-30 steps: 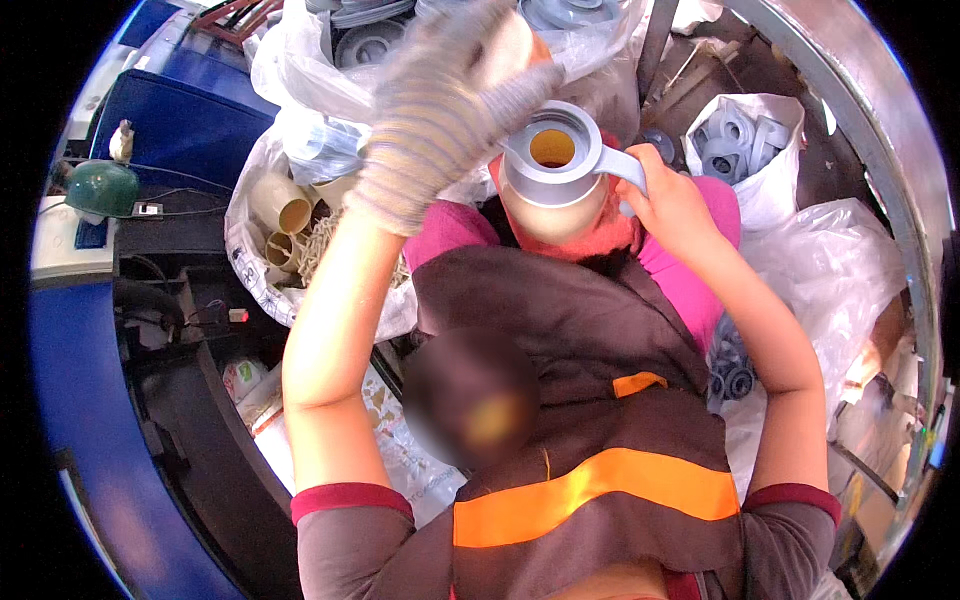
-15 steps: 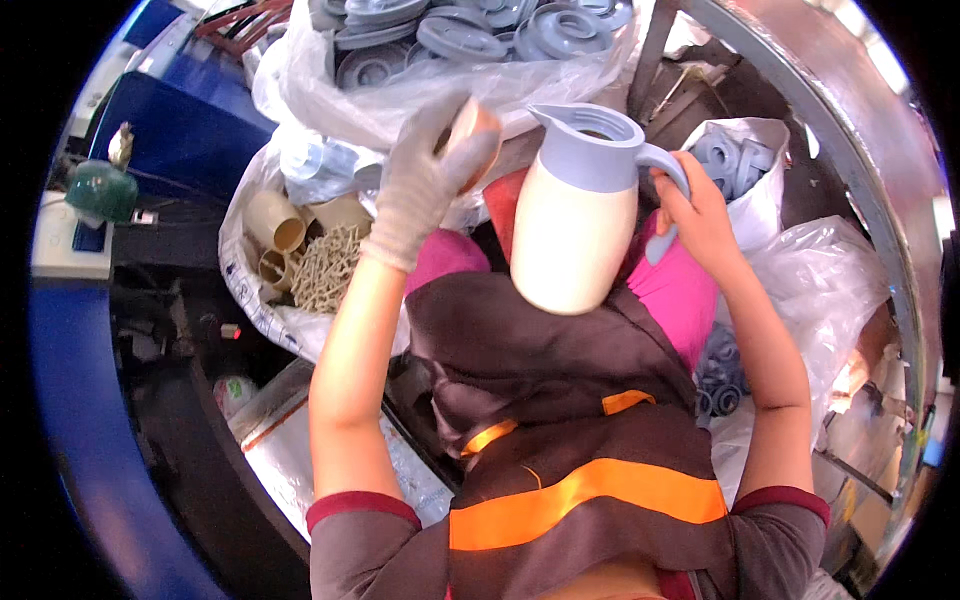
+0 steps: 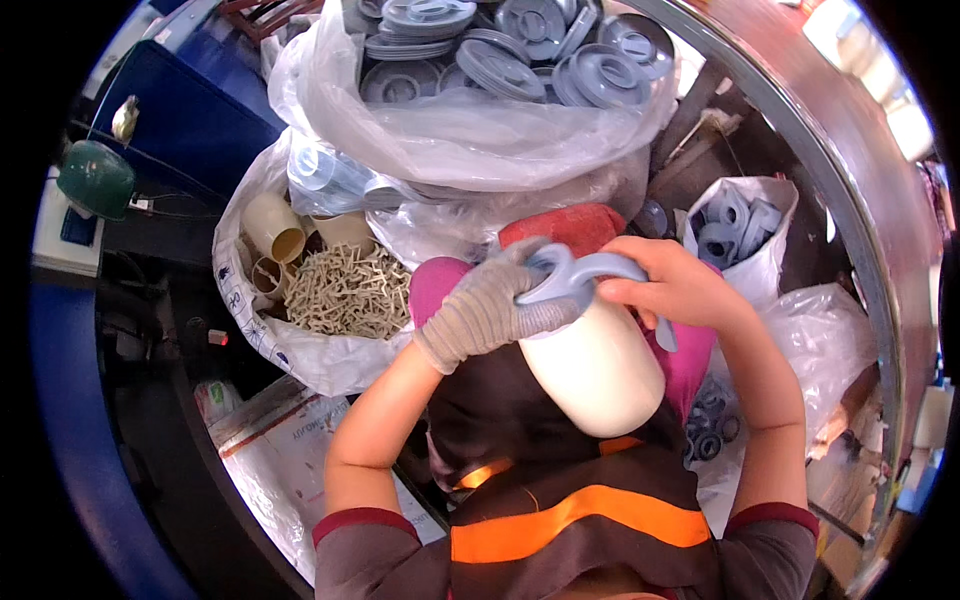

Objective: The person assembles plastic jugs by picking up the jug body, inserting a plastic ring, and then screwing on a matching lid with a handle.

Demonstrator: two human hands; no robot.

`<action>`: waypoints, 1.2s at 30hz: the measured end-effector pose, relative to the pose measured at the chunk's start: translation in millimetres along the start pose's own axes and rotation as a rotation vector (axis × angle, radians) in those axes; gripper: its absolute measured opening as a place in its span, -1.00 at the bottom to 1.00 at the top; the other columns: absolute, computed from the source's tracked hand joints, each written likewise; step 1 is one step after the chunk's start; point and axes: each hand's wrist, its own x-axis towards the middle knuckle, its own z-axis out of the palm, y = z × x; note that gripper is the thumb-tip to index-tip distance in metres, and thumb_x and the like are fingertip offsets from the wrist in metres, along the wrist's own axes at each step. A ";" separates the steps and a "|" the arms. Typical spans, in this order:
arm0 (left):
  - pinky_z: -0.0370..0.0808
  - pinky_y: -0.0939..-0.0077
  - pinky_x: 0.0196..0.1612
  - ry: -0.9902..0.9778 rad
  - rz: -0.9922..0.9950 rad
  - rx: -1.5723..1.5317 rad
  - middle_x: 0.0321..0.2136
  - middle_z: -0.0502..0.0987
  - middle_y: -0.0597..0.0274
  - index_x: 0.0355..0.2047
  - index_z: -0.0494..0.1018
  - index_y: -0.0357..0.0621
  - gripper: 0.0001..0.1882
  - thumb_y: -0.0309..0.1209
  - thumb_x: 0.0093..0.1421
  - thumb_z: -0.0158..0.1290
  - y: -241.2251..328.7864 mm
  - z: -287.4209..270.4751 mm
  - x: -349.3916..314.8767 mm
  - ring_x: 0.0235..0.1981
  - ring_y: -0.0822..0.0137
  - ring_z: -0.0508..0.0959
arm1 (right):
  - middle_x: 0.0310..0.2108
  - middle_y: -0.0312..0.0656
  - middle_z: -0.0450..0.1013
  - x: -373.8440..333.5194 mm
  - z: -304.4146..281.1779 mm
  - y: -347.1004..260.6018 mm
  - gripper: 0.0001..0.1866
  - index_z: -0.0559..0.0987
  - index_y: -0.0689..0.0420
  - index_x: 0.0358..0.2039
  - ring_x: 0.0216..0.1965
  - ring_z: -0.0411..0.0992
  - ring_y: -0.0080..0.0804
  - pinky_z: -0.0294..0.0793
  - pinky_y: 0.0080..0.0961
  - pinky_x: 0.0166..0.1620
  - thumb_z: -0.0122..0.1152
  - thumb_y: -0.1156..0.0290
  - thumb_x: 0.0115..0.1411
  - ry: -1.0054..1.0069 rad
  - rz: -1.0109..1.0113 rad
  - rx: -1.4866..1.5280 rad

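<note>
Gloved left fingers (image 3: 540, 318) are curled around the jug (image 3: 595, 370), its handle (image 3: 610, 265) held by the right hand (image 3: 665, 285). Room ahead is edged by a plastic bag (image 3: 480, 160).

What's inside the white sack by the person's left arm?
The white sack shows a heap of small beige pieces, with larger hollow beige parts to the left and behind. Whatever lies under the heap is covered, so I can't tell.
</note>
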 end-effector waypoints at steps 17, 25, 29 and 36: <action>0.36 0.40 0.05 1.056 -0.319 -1.006 -0.14 0.50 0.13 -0.01 0.37 -0.27 -0.40 0.04 0.20 -0.02 -56.2 -24.4 -104.6 -0.09 0.30 0.48 | -0.12 -0.02 0.50 277.6 -69.3 -2.8 -0.37 0.46 0.25 0.03 -0.04 0.45 -0.28 0.37 -0.49 0.01 0.18 0.02 0.09 0.786 -0.439 -0.047; 0.27 0.26 0.18 1.054 -0.258 -1.553 0.00 0.45 0.09 0.05 0.34 -0.20 -0.39 0.01 0.15 -0.03 -69.3 -8.5 -95.0 0.03 0.16 0.42 | -0.05 -0.15 0.37 85.0 53.6 29.9 -0.32 0.40 0.27 0.03 -0.08 0.34 -0.38 0.32 -0.50 -0.05 0.30 0.25 -0.13 0.617 -0.686 0.019; 0.30 0.22 0.16 0.998 -0.326 -1.529 -0.01 0.46 0.09 0.06 0.34 -0.18 -0.39 0.03 0.16 -0.04 -64.0 -3.6 -95.6 0.02 0.14 0.43 | -0.11 -0.06 0.37 62.3 50.8 39.9 -0.28 0.44 0.25 -0.01 -0.12 0.37 -0.24 0.35 -0.46 -0.08 0.33 0.23 -0.26 0.609 -0.804 -0.076; 0.33 0.23 0.13 1.089 -0.295 -1.209 -0.04 0.47 0.08 0.05 0.34 -0.26 -0.44 -0.04 0.22 -0.09 -15.9 -2.7 -83.9 0.01 0.20 0.45 | -0.11 -0.06 0.37 44.1 62.0 47.5 -0.35 0.40 0.26 0.01 -0.10 0.39 -0.24 0.37 -0.37 -0.03 0.26 0.19 -0.08 0.637 -0.674 0.085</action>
